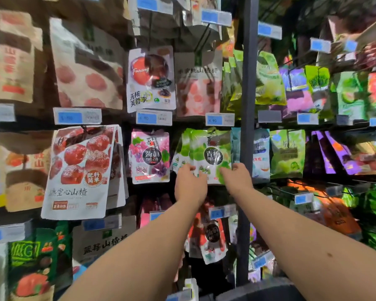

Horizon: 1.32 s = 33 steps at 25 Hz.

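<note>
Shop rack [249, 83], hanging packs [150, 79]; left grip [190, 185], right grip [237, 178] both pinching green pack [213, 140] lower edge

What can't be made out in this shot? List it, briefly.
1. Head view: the right hand hides its own fingertips, so whether it grips the green jelly pouches is unclear.
2. The grey post covers part of the blue pouch.
3. The price tags: print too blurred to read.
4. The brown pouches at the left edge: cut off and smeared.
</note>
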{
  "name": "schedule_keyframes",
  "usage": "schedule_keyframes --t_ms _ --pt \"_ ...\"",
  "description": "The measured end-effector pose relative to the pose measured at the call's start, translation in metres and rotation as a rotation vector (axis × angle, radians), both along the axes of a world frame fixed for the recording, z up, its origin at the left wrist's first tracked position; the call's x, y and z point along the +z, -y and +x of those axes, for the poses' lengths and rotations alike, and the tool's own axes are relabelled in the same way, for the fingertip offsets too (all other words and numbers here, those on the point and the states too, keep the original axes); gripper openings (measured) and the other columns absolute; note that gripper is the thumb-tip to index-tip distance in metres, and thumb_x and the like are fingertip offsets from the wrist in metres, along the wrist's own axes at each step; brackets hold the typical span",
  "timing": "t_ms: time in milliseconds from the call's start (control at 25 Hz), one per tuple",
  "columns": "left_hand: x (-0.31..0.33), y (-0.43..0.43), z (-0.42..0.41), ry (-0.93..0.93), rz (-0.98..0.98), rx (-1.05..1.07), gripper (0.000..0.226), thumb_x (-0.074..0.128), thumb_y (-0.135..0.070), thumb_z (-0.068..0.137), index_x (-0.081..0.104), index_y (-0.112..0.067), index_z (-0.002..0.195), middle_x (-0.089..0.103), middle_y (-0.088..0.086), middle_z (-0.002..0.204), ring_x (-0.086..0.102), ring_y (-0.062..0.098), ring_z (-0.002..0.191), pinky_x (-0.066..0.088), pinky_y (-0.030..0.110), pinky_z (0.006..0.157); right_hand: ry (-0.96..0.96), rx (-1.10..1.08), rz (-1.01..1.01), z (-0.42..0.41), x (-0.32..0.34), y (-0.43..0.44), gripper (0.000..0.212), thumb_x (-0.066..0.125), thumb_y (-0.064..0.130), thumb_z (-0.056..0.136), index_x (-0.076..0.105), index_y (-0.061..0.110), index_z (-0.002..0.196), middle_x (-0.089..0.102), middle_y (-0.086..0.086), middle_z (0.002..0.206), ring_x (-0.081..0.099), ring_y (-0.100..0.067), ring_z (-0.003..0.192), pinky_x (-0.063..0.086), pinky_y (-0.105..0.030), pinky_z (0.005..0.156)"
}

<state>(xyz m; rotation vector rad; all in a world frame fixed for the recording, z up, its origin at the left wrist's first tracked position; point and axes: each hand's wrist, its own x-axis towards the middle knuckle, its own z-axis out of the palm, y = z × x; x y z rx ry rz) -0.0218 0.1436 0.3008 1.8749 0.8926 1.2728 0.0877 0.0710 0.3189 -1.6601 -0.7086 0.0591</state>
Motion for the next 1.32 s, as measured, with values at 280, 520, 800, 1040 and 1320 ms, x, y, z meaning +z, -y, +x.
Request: schedule_keyframes --t_ms 280,520,800,1040,1320 --pt "0.007 -0.064 0.027 -0.023 -0.077 -0.116 0.086 0.058 -0.060 0.091 0.034 -0.011 0.157 0.038 0.008 0.161 0.038 0.028 0.146 0.031 0.041 0.120 -0.015 0.091 -0.023 0.026 0.000 -0.056 0.100 0.075 0.049 0.074 0.032 0.009 0.155 0.051 -0.011 0.150 0.051 -0.033 0.136 0.043 -0.043 0.111" --pt "-0.005 -0.092 0.044 -0.084 -0.031 -0.126 0.089 0.057 -0.058 0.096 0.017 -0.017 0.164 0.022 0.006 0.170 0.022 0.026 0.156 0.021 0.045 0.126 0.080 0.128 -0.032 0.042 -0.010 -0.093 0.076 0.072 0.041 0.091 0.042 0.006 0.151 0.050 -0.013 0.149 0.048 -0.029 0.138 0.040 -0.036 0.108" --pt "0.017 -0.106 0.052 -0.033 0.012 0.023 0.094 0.042 -0.074 0.085 0.036 -0.013 0.156 0.042 0.013 0.159 0.039 0.034 0.145 0.031 0.049 0.120 0.072 0.088 -0.004 0.061 -0.008 -0.095 0.110 0.049 0.084 0.073 0.028 0.018 0.159 0.039 -0.012 0.159 0.034 -0.034 0.146 0.030 -0.053 0.119" --pt "0.025 -0.123 0.053 -0.078 -0.050 -0.080 0.095 0.043 -0.075 0.093 0.015 -0.019 0.164 0.031 0.010 0.166 0.032 0.031 0.151 0.025 0.046 0.123 -0.224 0.163 0.135 0.089 0.024 -0.108 0.111 0.026 0.099 0.069 0.035 0.031 0.157 0.041 -0.004 0.160 0.037 -0.030 0.146 0.027 -0.053 0.121" --pt "0.026 -0.105 0.055 -0.036 -0.101 -0.158 0.101 0.032 -0.084 0.084 0.026 -0.018 0.160 0.037 0.008 0.163 0.036 0.030 0.147 0.027 0.051 0.120 -0.154 0.152 0.012 0.093 0.017 -0.117 0.108 0.014 0.093 0.079 0.049 0.019 0.149 0.049 -0.011 0.153 0.043 -0.031 0.142 0.032 -0.049 0.118"
